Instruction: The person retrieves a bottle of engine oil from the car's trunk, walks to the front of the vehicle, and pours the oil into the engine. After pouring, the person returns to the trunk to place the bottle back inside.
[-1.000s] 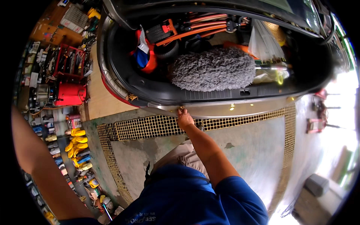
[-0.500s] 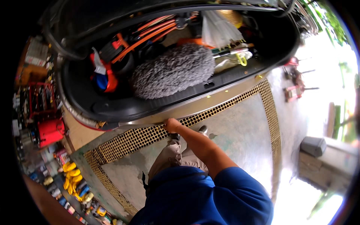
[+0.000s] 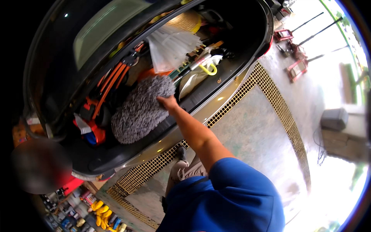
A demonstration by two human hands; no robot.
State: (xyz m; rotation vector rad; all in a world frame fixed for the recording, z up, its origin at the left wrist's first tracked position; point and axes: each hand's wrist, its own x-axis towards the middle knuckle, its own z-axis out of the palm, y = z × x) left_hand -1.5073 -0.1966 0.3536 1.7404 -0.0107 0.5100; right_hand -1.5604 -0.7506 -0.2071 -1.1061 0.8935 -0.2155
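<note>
My right hand reaches into an open car boot and grips the upper right end of a big grey fluffy duster head that lies across the boot. The fingers curl into its pile. My left hand is out of view. My blue sleeve and beige trousers fill the lower middle of the view.
The boot also holds orange cables, a red and blue item, a white plastic bag, a yellow hook handle and a straw hat. The raised lid hangs overhead. Yellow floor grating frames the concrete; red stands sit far right.
My right hand has left the boot's rear edge and gone up into the boot onto the grey duster. The view has swung right and tilted, and my left arm has dropped out of sight.
</note>
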